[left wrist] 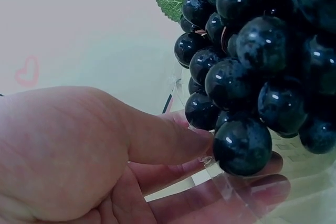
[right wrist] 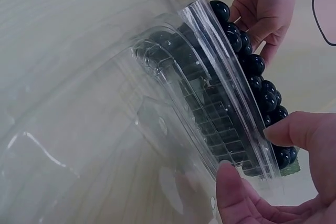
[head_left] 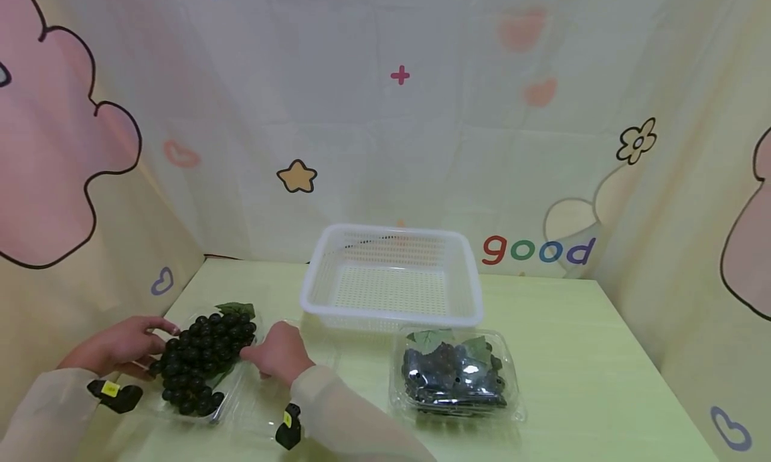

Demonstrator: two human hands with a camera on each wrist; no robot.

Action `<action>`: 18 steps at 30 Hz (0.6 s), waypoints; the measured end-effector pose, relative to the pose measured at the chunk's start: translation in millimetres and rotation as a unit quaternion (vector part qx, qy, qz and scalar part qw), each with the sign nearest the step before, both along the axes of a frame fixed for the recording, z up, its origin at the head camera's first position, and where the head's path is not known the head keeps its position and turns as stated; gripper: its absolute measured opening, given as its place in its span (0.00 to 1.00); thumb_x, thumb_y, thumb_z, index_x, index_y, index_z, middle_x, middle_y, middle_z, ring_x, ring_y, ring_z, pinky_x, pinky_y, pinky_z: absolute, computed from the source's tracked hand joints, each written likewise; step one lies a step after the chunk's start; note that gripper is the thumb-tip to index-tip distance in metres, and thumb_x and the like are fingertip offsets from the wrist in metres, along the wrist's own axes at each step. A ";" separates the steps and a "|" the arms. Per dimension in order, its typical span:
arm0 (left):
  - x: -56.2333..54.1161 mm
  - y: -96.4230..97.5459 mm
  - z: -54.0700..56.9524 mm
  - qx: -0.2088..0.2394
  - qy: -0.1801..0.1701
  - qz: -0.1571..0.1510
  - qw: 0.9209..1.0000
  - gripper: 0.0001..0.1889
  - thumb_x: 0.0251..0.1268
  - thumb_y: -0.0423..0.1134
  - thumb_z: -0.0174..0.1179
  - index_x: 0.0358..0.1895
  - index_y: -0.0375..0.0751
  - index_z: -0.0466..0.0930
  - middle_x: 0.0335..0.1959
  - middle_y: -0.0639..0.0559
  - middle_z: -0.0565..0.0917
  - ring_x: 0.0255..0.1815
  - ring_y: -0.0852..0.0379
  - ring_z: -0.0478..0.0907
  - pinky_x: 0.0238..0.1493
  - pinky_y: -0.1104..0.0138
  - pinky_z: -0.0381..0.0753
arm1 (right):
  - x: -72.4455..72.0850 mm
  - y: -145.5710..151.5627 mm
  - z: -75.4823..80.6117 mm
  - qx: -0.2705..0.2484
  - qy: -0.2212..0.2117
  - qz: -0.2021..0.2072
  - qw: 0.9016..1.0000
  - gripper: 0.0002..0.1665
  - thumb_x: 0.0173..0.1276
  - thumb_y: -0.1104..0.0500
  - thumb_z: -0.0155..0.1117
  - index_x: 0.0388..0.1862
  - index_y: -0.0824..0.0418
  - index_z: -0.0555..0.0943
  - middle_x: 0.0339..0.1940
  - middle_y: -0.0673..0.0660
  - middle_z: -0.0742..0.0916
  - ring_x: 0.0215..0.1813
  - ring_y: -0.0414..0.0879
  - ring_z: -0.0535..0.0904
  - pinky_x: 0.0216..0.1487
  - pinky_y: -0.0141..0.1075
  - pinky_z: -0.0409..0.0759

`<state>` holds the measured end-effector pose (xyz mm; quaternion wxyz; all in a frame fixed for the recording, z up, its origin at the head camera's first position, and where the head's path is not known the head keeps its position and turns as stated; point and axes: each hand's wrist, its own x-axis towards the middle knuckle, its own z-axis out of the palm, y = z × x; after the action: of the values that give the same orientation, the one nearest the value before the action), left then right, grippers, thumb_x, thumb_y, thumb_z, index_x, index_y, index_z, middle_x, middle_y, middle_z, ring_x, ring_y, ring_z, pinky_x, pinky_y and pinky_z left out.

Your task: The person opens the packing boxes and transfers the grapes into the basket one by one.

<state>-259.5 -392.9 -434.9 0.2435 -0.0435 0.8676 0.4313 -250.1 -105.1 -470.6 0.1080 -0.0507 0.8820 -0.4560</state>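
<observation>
1. Right sleeve (head_left: 355,412) is nearest the head cam, and past its cuff the right hand (head_left: 279,355) is pinching the edge of a clear container (right wrist: 226,66), thumb on one side, finger on the other.
2. Left hand (head_left: 123,348) has the opposite edge, thumb over and fingers underneath. Its thumb sits right up against a grape; clear plastic is murder to read, so I can't tell if it's pressing the fruit too.
3. Dark grapes (head_left: 201,351) are in that container at the left of the table (head_left: 572,355), heaped above the rim, green leaf (head_left: 237,309) poking out at the far end.
4. What could go wrong, imo: tip it much and the bunch could roll out, since it's piled so high. Squeeze thin plastic unevenly and the wall might buckle or slip from the fingers.
5. Also, the open lid (head_left: 255,405) lies toward the white basket (head_left: 391,315) and the closed box (head_left: 454,375); a careless swing right could snag it on either.
</observation>
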 end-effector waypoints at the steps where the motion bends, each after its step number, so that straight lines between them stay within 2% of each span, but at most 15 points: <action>1: 0.1 0.7 -0.4 0.001 0.000 -0.001 1.000 0.25 0.73 0.28 0.45 0.70 0.22 0.61 0.32 0.51 0.75 0.26 0.57 0.70 0.37 0.55 0.87 | 0.3 0.8 -0.3 -0.001 0.000 0.000 1.000 0.32 0.57 0.52 0.74 -0.01 0.57 0.70 0.06 0.59 0.80 0.06 0.46 0.68 0.14 0.33 0.52; 6: 1.6 5.9 -2.3 0.009 0.006 -0.006 1.000 0.24 0.73 0.27 0.45 0.70 0.23 0.61 0.26 0.54 0.72 0.26 0.57 0.70 0.37 0.55 0.88 | 2.4 6.9 -1.1 -0.008 -0.003 0.003 1.000 0.33 0.58 0.51 0.74 0.00 0.56 0.68 0.03 0.56 0.77 0.09 0.49 0.74 0.14 0.34 0.56; 8: 2.7 9.3 -3.1 0.011 0.014 -0.009 1.000 0.24 0.71 0.27 0.45 0.69 0.23 0.62 0.23 0.55 0.67 0.24 0.58 0.66 0.36 0.55 0.88 | 3.5 10.3 -0.7 -0.009 -0.008 0.006 1.000 0.33 0.58 0.51 0.73 0.00 0.55 0.67 0.02 0.55 0.75 0.09 0.49 0.74 0.14 0.34 0.56; 11: 5.4 16.0 -3.0 0.016 0.027 -0.017 0.999 0.24 0.70 0.25 0.46 0.67 0.22 0.63 0.23 0.55 0.63 0.23 0.59 0.62 0.35 0.55 0.88 | 5.1 16.6 0.2 -0.007 -0.014 0.011 1.000 0.34 0.58 0.51 0.73 0.00 0.55 0.66 0.01 0.53 0.73 0.08 0.48 0.72 0.14 0.34 0.55; 18: 12.4 32.6 -3.8 0.039 0.029 -0.019 0.999 0.23 0.69 0.23 0.47 0.66 0.23 0.65 0.29 0.52 0.70 0.24 0.58 0.64 0.34 0.55 0.87 | 7.8 35.0 3.1 0.008 -0.007 0.024 1.000 0.32 0.58 0.52 0.73 0.01 0.55 0.67 0.08 0.61 0.82 0.12 0.52 0.78 0.15 0.33 0.57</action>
<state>-247.2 -360.3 -438.6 0.2274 -0.0051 0.8577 0.4611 -242.3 -70.1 -467.5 0.1254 -0.0682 0.8831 -0.4469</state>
